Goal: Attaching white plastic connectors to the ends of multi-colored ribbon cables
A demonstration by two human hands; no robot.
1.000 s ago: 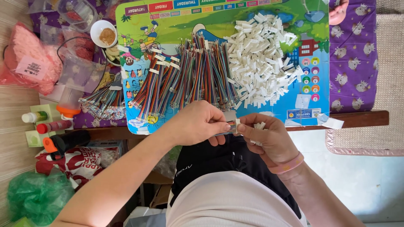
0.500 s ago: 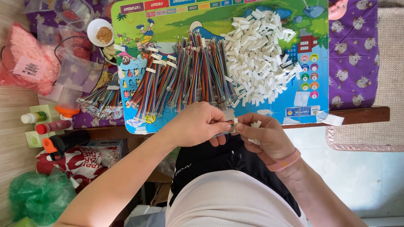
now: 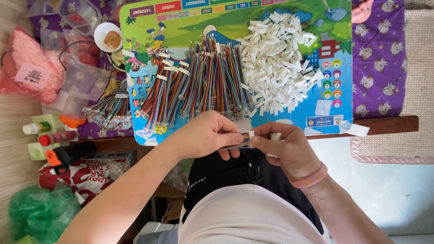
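Together, left hand, right hand, wire bundle.

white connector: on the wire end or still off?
On, apparently: white connector sits at the ribbon wire tip, pinched between left hand and right hand. Seating depth: cannot tell.

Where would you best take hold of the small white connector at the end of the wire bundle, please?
Probably by the two flat sides of the white connector, pinched from the right, as the right hand does. Its left end faces the wire bundle held in the left hand, so that end is taken.
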